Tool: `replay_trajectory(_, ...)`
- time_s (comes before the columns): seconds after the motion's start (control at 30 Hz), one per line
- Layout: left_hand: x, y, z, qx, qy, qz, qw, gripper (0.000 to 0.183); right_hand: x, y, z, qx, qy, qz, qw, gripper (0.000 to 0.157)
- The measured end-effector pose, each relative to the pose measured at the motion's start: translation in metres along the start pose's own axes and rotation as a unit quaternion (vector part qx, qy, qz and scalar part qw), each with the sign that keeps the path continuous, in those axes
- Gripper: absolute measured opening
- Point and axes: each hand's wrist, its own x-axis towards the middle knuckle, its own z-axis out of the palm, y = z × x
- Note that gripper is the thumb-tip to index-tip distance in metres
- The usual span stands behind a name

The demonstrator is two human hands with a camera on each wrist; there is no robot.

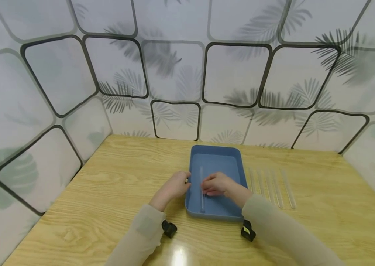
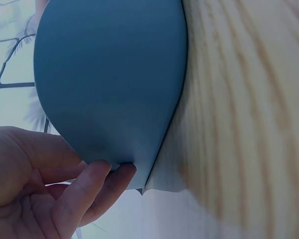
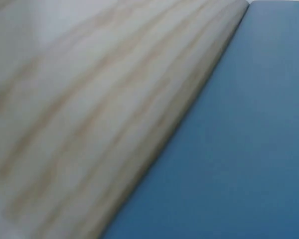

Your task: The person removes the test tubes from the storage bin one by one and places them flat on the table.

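Observation:
A blue tray (image 1: 220,216) sits on the wooden table, with a slim clear tube (image 1: 202,207) lying lengthwise along its left side. My left hand (image 1: 175,186) pinches the tray's left rim; in the left wrist view, the fingers (image 2: 97,186) bend against the outer wall and the thumb goes behind the edge. Inside the tray, my right hand (image 1: 219,184) has its curled fingertips at the middle of the tube, pinching it. The right wrist view shows the tray's outer wall (image 3: 229,149) but not the hand.
Several more clear tubes (image 1: 288,188) lie side by side on the table (image 1: 124,177), right of the tray and near my right forearm. A patterned wall covering (image 1: 177,74) closes off the back and the sides of the table.

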Motion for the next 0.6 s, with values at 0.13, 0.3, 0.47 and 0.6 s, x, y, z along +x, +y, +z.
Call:
replay_trajectory(0.13,0.000,0.000,0.000,0.000,0.001,-0.003,1.0000,0.040,-0.005,-0.001,-0.010,0.001,0.001,-0.005,1.000,0.030)
replay_trajectory(0.3,0.000,0.000,0.000,-0.015,0.000,-0.008,0.9999,0.040,-0.013,0.000,-0.023,-0.001,-0.003,-0.015,1.000,0.033)
replay_trajectory(0.47,0.001,0.000,0.001,-0.020,-0.005,-0.014,0.9997,0.041,-0.019,0.003,-0.037,-0.014,0.002,-0.030,0.999,0.035)
replay_trajectory(0.6,0.001,0.000,0.001,-0.019,-0.004,-0.015,0.9997,0.041,-0.021,0.006,-0.048,-0.026,0.011,-0.041,0.999,0.034)
